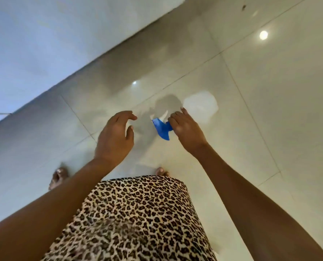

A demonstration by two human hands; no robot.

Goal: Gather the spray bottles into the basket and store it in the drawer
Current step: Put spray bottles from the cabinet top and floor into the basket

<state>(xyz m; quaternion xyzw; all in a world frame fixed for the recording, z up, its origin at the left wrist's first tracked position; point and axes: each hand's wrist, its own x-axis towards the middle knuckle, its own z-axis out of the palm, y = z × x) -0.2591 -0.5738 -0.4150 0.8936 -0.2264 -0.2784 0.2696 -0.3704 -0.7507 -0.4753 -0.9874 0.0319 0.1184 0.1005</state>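
Head view, looking straight down at floor point(270, 113). Frame is motion-blurred, esp. round the bottle.

Bottle point(200, 107): one in view, in R hand point(185, 129), up off the floor. It's tipped roughly on its side. Pale whitish body points up-right in frame; blue trigger head point(161, 129) points down-left. Body is a smear, so contents and fill level: cannot tell.

R hand: grips bottle at the neck, where blue head meets body. Fingers point(175, 119) curled round it, clamped. One fingertip lies out against the body. Back of hand faces camera.

L hand point(113, 136): just left of trigger head, apart from it, no contact. Fingers point(126, 114) loosely curled, thumb apart from them, nothing held.

Shadow point(166, 103): grey patch on floor, just above trigger head, betw. the two hands.

Below bottle in frame: leopard-print garment point(138, 213) covers lower centre. Toes of R foot point(162, 171) show at its top edge, straight below trigger head. L foot point(58, 177) is further left, below L hand, bare and blurred. Both forearms bare, running from lower corners up to the hands.

Floor: big glossy pale tiles w/ thin grout lines. Bright round reflection point(263, 35) well up-right of bottle; smaller glint point(134, 82) up-left of it. Dark speck point(243, 7) near top edge, far above bottle.

White surface point(43, 44): fills upper left, well away from bottle, meets floor along a diagonal line. Wall or cabinet front: cannot tell.
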